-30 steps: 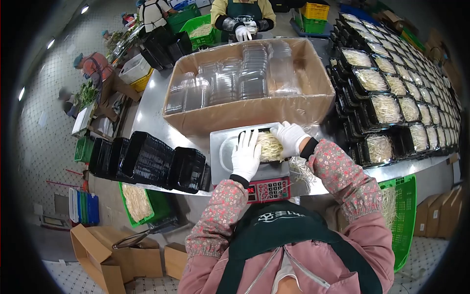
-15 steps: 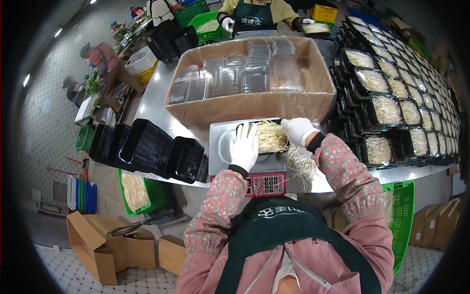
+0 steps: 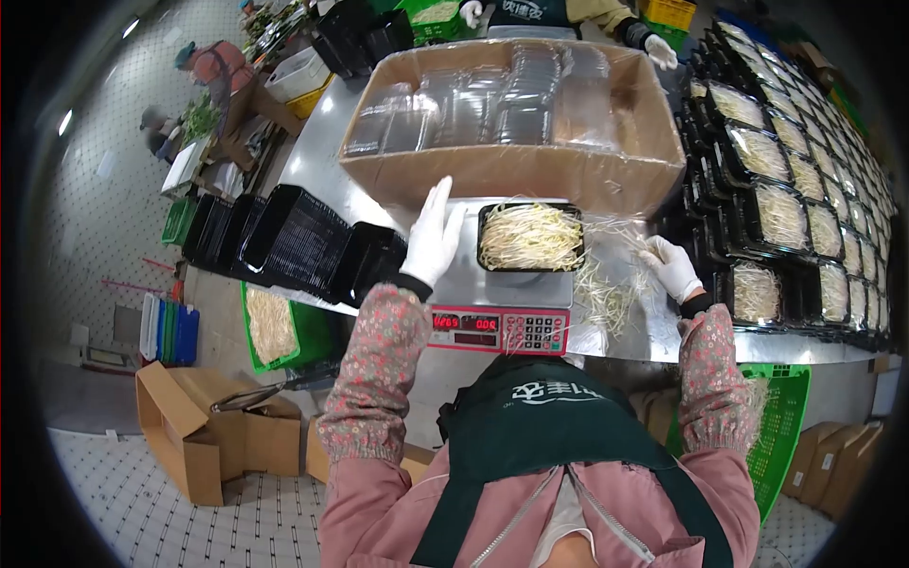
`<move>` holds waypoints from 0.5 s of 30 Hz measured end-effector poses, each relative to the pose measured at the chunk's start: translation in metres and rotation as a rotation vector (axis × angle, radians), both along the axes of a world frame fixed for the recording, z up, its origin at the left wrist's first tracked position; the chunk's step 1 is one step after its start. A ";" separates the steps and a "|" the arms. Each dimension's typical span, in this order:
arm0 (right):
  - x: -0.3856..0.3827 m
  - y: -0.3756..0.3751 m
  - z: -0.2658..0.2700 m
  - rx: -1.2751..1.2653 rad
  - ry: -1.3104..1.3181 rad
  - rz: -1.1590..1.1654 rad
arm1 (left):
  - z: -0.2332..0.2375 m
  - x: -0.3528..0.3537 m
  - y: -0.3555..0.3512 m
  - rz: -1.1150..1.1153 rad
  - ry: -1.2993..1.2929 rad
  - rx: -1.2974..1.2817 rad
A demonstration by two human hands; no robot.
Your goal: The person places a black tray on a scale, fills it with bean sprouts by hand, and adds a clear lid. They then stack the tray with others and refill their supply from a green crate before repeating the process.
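- The tray (image 3: 481, 238) stands on the scale (image 3: 459, 284), toward the right of its plate, between the person's two hands; it is black, flat on its base, open side up.
- Pale sprouts (image 3: 530, 237) fill it, heaped a little above the rim in the middle, with some tips near the edges.
- Its long axis runs left to right across the person's front, roughly level with the carton's near wall; most of the sprouts lie along that same line.
- The left hand (image 3: 434, 239), gloved in white, is open beside the tray's left end, fingers straight and pointing away from the body, holding nothing.
- The right hand (image 3: 672, 268), also gloved, is beyond the tray's right end with fingers partly bent over some strands; whether it pinches any cannot be told.
- Loose sprouts (image 3: 608, 295) lie scattered on the table (image 3: 644, 341) between the scale and the right hand.
- The carton (image 3: 511, 178) behind the scale holds upright rows of clear lids (image 3: 526, 99).
- Nested black trays (image 3: 301, 241) lean in stacks at the left.
- Packed trays (image 3: 784, 220), each full of sprouts, stand piled at the right.
- The left crate (image 3: 317, 331), green, holds more sprouts.
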State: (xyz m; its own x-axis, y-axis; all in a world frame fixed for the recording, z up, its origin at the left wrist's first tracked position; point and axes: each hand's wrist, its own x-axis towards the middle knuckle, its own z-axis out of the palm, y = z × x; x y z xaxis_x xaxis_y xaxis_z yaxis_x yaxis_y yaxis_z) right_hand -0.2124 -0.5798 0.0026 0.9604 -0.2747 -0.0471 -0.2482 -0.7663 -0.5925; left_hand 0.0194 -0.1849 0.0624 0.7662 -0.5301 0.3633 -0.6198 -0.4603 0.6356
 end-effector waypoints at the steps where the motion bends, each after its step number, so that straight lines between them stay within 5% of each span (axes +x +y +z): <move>1: -0.003 0.001 -0.010 -0.127 0.083 0.056 | 0.005 0.005 -0.001 0.011 -0.008 0.033; 3: 0.003 0.013 0.002 -0.246 0.350 0.139 | 0.006 0.011 -0.014 0.041 -0.086 0.125; 6: 0.035 0.046 0.040 -0.087 0.063 0.076 | 0.009 -0.003 -0.052 0.037 -0.117 0.300; 9: 0.067 0.082 0.059 -0.150 -0.221 0.256 | -0.008 -0.043 -0.078 -0.244 -0.203 0.315; 15: 0.108 0.116 0.045 -0.492 0.024 0.369 | -0.021 -0.052 -0.084 -0.312 -0.069 0.334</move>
